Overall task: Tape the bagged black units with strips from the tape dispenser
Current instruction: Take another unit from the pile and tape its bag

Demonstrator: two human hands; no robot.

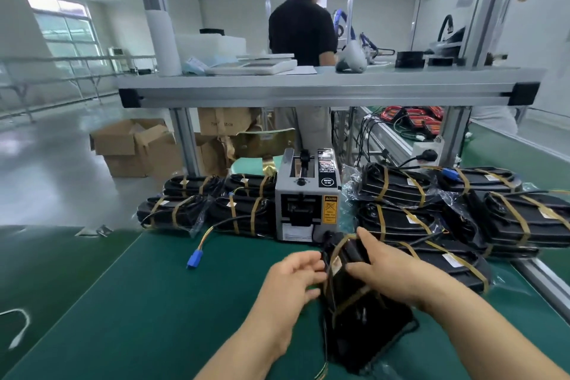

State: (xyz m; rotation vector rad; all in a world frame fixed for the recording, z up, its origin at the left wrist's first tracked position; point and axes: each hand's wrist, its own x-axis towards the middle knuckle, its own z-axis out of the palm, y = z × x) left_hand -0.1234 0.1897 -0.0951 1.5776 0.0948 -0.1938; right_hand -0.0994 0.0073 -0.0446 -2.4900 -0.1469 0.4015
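A bagged black unit stands tilted on the green mat in front of me, with two tan tape strips across it. My left hand pinches its left edge near the upper strip. My right hand grips the unit's top from the right, thumb over the upper strip. The grey tape dispenser sits just behind the unit, in the middle of the bench.
Taped bagged units lie stacked left and right of the dispenser. A blue connector on coloured wires rests on the mat. A metal shelf spans overhead; a person in black stands beyond it. Cardboard boxes sit on the floor.
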